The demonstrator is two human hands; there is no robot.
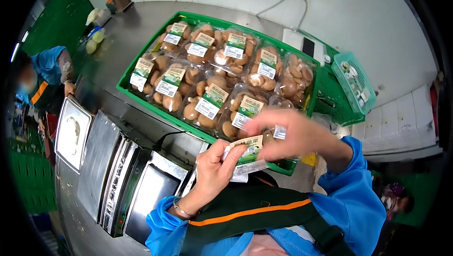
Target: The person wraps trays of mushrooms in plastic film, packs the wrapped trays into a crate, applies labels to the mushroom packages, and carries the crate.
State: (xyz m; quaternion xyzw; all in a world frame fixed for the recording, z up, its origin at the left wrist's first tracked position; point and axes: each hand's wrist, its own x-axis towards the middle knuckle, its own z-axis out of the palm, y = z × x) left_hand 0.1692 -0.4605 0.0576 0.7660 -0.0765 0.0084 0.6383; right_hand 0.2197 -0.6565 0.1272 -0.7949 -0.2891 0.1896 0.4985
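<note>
My left hand (214, 171) is closed around a small stack of green and cream printed labels (247, 152), thumb on top. Just above and to the right of them, my right hand (292, 133) is smeared by motion, so its finger positions are unclear. A small white barcode sticker (280, 132) shows below that hand; I cannot tell what it is fixed to. Beyond both hands lies a green crate (141, 105) full of clear packs of brown mushrooms (207, 107). Most packs bear a green label with a white sticker; the pack at the right (296, 79) shows none.
Left of my hands stand a wrapping machine (115, 180) and a metal tray (74, 133). A co-worker (49, 76) reaches to that tray. At the right, a teal basket (347, 62) holds small items, near a dark phone (308, 47). Wrapped vegetables (96, 38) lie at the back left.
</note>
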